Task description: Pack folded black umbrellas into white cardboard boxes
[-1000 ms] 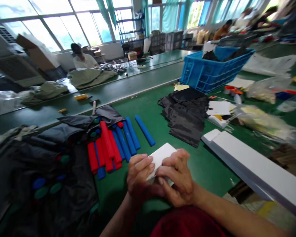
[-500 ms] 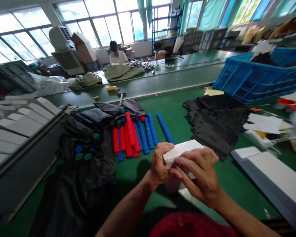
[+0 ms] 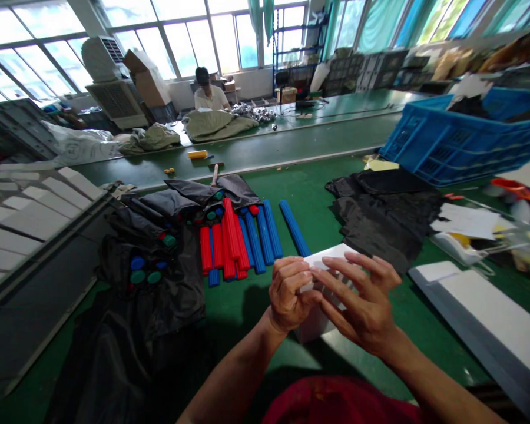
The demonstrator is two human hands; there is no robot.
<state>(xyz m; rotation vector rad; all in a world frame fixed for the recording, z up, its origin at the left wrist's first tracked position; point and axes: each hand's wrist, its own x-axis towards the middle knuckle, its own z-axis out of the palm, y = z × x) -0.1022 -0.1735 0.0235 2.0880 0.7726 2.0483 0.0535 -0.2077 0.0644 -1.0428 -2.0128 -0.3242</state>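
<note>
Our left fingers (image 3: 291,277) curl closed on the white card box (image 3: 329,253), while our right fingers (image 3: 357,277) spread open, seemingly just touching it. With so light a hold, it could slip onto the green tabletop (image 3: 309,188) or the blue and red rods (image 3: 232,241).

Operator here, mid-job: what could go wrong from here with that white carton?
The white carton may slip: the right hand has its fingers spread on it, so the left hand seems to bear most of it. If it drops or swings left, it could knock the loose blue and red rods piled close by, which might roll.
</note>
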